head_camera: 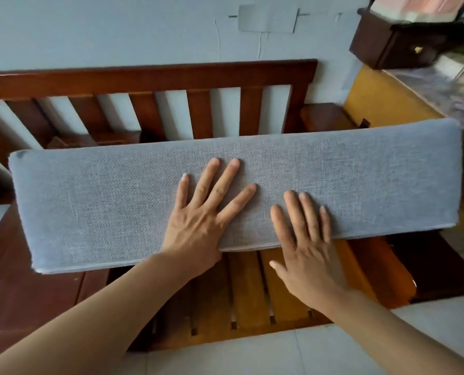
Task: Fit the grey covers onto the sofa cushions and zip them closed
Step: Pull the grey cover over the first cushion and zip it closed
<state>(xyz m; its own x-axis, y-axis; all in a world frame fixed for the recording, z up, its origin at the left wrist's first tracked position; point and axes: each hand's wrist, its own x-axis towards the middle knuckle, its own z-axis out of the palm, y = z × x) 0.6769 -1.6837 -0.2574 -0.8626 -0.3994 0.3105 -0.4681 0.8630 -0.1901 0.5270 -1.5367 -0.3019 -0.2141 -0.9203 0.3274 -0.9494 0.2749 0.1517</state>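
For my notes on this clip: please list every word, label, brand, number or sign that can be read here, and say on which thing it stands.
None can be read.
grey cushion: plain woven cover, no label visible.
dark wooden box: only a small metal fitting, no writing.
patch on the wall: blank.

A grey, finely speckled weave is shown on the cushion cover (117, 207). Reddish-brown wood is seen in the sofa back rail (149, 77), and lighter orange-brown in the seat slats (247, 293). The wall (117, 31) is painted pale blue-grey. A dark brown cabinet (393, 47) is visible.
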